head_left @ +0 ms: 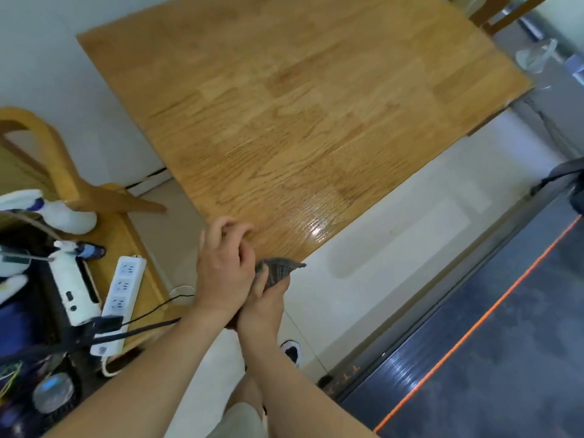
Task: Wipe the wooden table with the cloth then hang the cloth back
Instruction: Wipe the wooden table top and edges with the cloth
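The grey cloth (275, 270) is gripped, bunched, in the right hand (264, 306) just off the near corner of the desk (316, 105); the left hand (222, 270) is curled over it (its hold cannot be told). The cloth should be spread flat before overlapping strokes are made.

The left forearm (142, 358) and right forearm (303, 393) are bare. Below the near corner of the wooden table (316, 105), a pale off-white garment (243, 418) covers the leg; its kind is unclear.
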